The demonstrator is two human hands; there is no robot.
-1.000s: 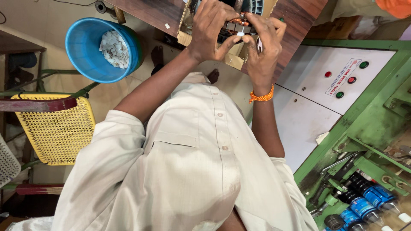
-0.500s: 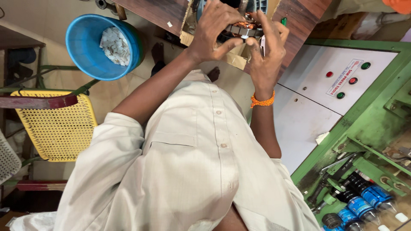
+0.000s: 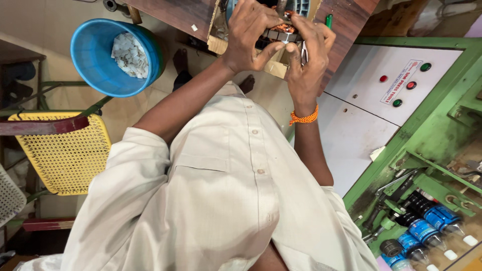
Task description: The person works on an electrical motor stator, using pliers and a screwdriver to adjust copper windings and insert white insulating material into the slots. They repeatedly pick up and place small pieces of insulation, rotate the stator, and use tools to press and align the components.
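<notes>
Both hands clasp a copper-wound stator (image 3: 281,32) over the table (image 3: 170,12): left hand (image 3: 251,32) and right hand (image 3: 309,57) each in a closed grip around it, blue tub (image 3: 95,65) to its left.

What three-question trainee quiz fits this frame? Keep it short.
1. True or false: the blue tub is empty.
2. Which wrist bears the orange band? A) left B) right
3. Fill in: the left hand and right hand both grip a wound part with ___-coloured wire.

Key: 1 false, it holds pale scraps. 2 B. 3 copper.
</notes>
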